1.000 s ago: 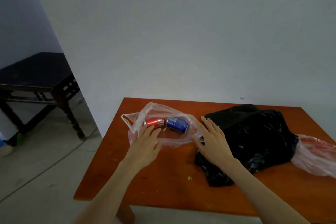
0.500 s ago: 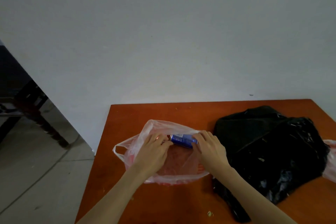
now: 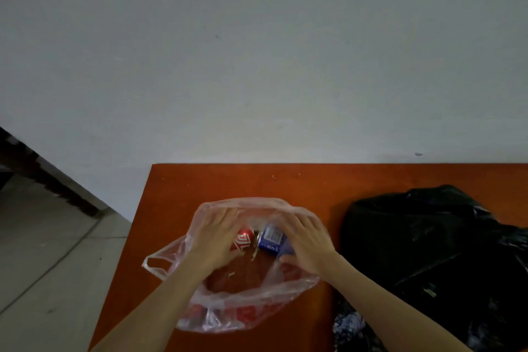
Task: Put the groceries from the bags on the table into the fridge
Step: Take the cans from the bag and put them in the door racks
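A thin clear plastic bag (image 3: pixel 245 308) with red print lies open on the orange table (image 3: pixel 228 183). Both my hands are inside it. My left hand (image 3: pixel 214 240) wraps around a red can (image 3: pixel 244 240) lying on its side. My right hand (image 3: pixel 305 240) closes around a blue can (image 3: pixel 271 238) beside the red one. The two cans lie end to end, nearly touching. Parts of both cans are hidden under my fingers.
A large crumpled black plastic bag (image 3: pixel 434 251) lies on the table just right of my right arm. A plain white wall stands right behind the table. Grey tiled floor (image 3: pixel 51 254) lies to the left, with dark wooden furniture (image 3: pixel 25 163) at the far left.
My view has moved closer and dipped over the table. Both hands have gone from the bag's opening deeper in and closed around the two cans.
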